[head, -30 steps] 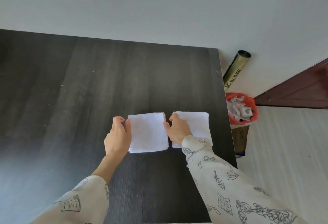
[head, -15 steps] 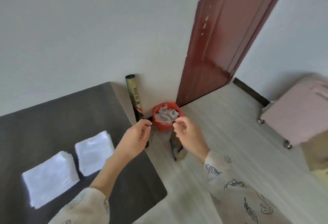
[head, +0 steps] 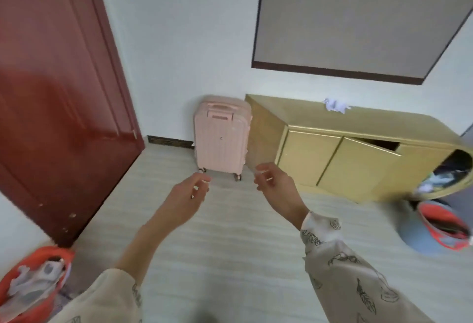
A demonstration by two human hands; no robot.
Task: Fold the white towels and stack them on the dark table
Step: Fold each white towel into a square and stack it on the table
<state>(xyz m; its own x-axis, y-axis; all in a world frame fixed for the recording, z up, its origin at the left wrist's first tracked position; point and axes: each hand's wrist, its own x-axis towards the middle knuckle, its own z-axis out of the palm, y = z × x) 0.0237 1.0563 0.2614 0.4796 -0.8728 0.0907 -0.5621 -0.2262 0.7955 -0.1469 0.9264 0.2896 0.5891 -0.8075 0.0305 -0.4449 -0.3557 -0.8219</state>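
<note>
Neither the white towels nor the dark table shows in this view. My left hand (head: 188, 196) is raised in mid-air over the pale floor, fingers loosely curled and holding nothing. My right hand (head: 277, 189) hangs beside it at about the same height, also loosely curled and empty. Both point toward a pink suitcase (head: 221, 138) against the far wall. A small crumpled white cloth (head: 335, 105) lies on top of the yellow cabinet (head: 340, 154).
A dark red door (head: 56, 92) fills the left side. An orange bin (head: 33, 284) with white scraps sits at the lower left. At the right stand a blue and orange basket (head: 440, 228) and the cabinet's open end holding clothes (head: 445, 177). Pale floor lies below my hands.
My view has swung right, away from the dark table and the two folded towels, to the far wall. Both hands left the towels and now hang empty in the air.
</note>
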